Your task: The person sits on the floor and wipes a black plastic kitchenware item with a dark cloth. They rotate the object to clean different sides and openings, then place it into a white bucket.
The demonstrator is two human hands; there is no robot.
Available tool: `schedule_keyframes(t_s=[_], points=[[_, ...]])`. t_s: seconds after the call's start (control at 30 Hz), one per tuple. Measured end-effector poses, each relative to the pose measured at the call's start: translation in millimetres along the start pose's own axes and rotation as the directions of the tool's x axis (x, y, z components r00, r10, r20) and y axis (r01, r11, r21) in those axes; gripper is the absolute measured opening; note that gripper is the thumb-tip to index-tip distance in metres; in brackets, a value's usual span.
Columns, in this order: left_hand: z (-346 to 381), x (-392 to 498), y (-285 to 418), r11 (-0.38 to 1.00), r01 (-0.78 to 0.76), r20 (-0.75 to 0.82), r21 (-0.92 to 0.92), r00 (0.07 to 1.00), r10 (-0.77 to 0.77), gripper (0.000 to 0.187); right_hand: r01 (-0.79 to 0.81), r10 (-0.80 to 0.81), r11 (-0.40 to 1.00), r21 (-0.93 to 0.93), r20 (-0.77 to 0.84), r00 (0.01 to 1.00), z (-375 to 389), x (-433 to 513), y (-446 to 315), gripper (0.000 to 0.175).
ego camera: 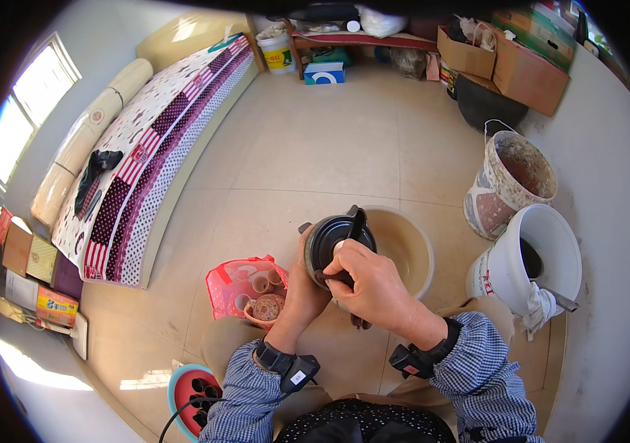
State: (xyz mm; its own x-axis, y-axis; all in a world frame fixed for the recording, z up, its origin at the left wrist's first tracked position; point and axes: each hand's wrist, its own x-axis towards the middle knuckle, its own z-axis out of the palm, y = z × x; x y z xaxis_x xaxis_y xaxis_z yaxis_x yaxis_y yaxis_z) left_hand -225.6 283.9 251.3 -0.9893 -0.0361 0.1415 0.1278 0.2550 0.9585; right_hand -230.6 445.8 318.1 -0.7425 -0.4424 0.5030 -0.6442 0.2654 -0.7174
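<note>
My left hand [301, 293] grips the side of a dark round pot [315, 249] with a black top [340, 235] and a raised black part like a spout or handle. The pot is tilted towards me, between my knees. My right hand [373, 282] pinches a small dark brown piece [337, 278], perhaps a cloth or scrubber, against the pot's near rim. Its fingers cover part of the top. Just beyond, a pale basin [428, 260] stands on the floor, partly hidden by the pot and my right hand.
Left of my hands sits a pink bag [223, 279] with cups and a small basket. A red tray [182, 396] of dark cups is lower left. At right stand a white bucket [561, 243] with a rag and a stained bucket [481, 205]. A bed [143, 183] lines the left.
</note>
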Motion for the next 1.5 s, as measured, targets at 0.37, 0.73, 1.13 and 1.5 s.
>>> schedule_keyframes(t_s=[0.37, 0.73, 1.13, 1.5], points=[[-9.5, 1.3, 5.0, 0.997, -0.021, -0.058, -0.078, 0.998, 0.017, 0.060, -0.177, 0.177, 0.984, -0.007, 0.094, 0.980, -48.0, 6.0, 15.0, 0.013], [-9.1, 7.0, -8.3, 0.989, -0.143, -0.145, 0.024, 0.979, 0.145, 0.053, 0.088, -0.085, 0.995, -0.047, 0.068, 0.994, -25.7, -7.6, 16.0, 0.015], [7.4, 1.2, -2.2, 0.971, -0.189, -0.145, 0.143, 0.967, 0.209, 0.081, 0.131, -0.144, 0.983, -0.132, -0.089, 0.986, 9.2, -7.2, -6.8, 0.014], [-9.5, 3.5, 5.9, 0.980, -0.149, -0.189, 0.128, 0.967, 0.172, 0.089, 0.163, -0.141, 0.972, -0.172, 0.132, 0.981, -14.9, -12.8, 5.2, 0.010]])
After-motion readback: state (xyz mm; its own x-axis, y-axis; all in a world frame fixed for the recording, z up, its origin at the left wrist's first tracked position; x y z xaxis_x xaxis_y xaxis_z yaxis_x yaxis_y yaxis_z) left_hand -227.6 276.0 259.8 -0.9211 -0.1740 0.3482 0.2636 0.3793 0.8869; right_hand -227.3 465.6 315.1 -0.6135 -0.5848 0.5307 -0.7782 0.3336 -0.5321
